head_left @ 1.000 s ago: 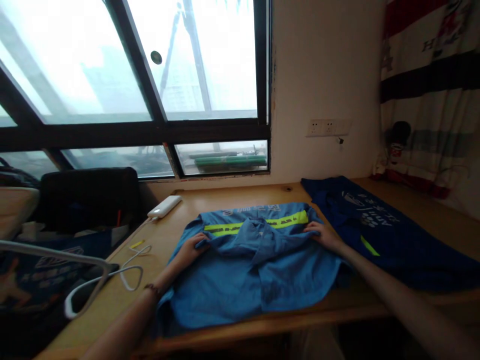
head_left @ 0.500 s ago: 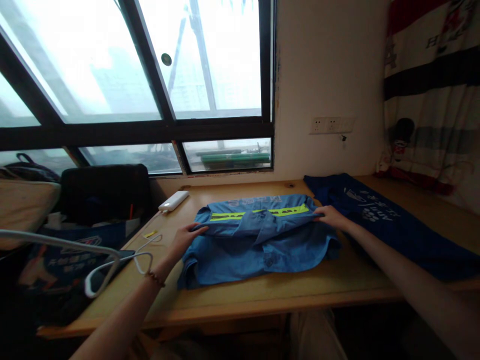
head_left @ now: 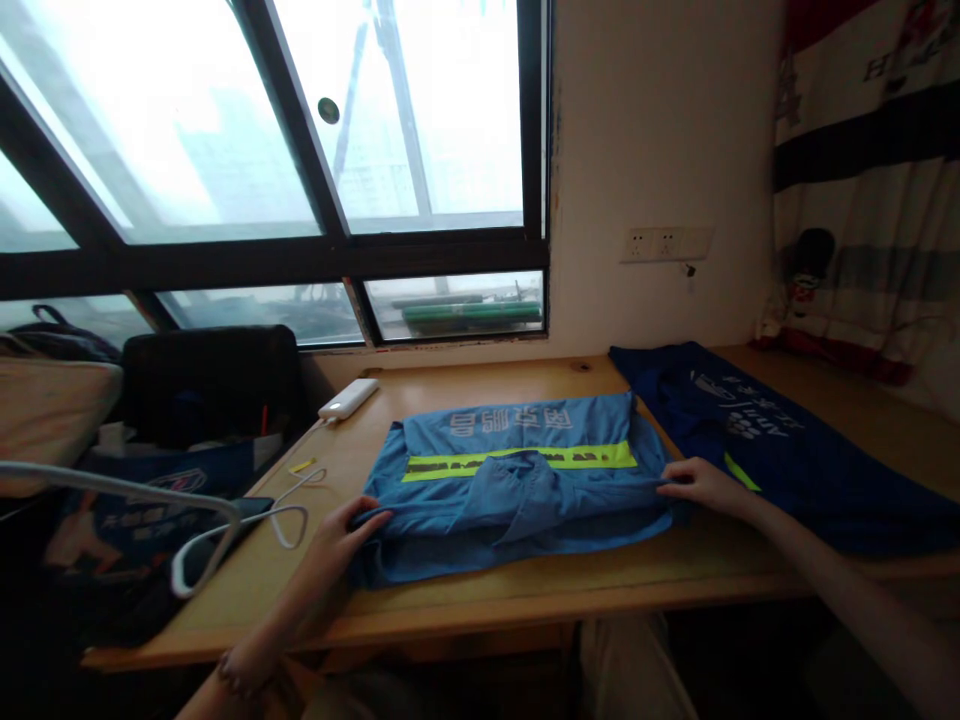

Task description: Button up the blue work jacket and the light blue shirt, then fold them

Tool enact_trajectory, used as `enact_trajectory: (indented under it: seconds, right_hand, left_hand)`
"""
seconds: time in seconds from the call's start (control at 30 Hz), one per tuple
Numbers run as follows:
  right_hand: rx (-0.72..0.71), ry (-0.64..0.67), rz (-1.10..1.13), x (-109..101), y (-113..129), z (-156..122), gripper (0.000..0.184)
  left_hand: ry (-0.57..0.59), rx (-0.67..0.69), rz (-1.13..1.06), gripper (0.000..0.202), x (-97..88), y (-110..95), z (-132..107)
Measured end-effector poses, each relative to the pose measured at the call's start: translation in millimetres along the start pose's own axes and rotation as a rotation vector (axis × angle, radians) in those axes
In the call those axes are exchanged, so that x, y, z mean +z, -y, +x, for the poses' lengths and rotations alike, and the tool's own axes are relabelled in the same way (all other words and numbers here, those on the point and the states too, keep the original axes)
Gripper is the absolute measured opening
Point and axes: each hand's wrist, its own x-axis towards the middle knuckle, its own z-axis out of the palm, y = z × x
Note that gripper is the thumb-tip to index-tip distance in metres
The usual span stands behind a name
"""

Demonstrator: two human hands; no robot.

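A light blue work shirt with a yellow reflective strip and pale lettering lies folded on the wooden table. Its collar sits at the middle of the near part, over lower layers of cloth. My left hand pinches the left near corner of the upper layer, thumb and fingers closed on it. At the right near corner, my right hand grips the same layer. The fabric between both hands is drawn out sideways, with wrinkles around the collar.
A dark blue garment with white print lies on the table's right side. A white power bank and its cable are at the left. Beyond the left edge stand a black chair and a bag. A window is behind.
Both hands have moved toward me and slightly apart, pulling the shirt's upper layer nearer. More of the lettering and strip shows, and less of the lower layer.
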Motion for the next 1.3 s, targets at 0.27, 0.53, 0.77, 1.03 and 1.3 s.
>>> enact_trajectory:
  seconds: [0.27, 0.53, 0.77, 1.03, 1.3]
  right_hand:
    - [0.023, -0.051, 0.005, 1, 6, -25, 0.031]
    - [0.265, -0.499, -0.216, 53, -14, -47, 0.023]
    - [0.567, -0.578, -0.336, 63, 12, -52, 0.065]
    - [0.532, -0.559, 0.226, 52, 13, -58, 0.055]
    - [0.541, -0.634, 1.018, 57, 53, -98, 0.066]
  left_hand:
    - [0.220, 0.226, 0.138, 0.023, -11.1, 14, -24]
    - [0.084, 0.151, 0.222, 0.036, -8.4, 28, -39]
    - [-0.340, -0.385, 0.422, 0.072, 26.8, -1, -61]
    - [-0.125, -0.598, 0.236, 0.036, 14.2, -29, -59]
    - [-0.396, -0.484, -0.073, 0.027, 21.4, -5, -56]
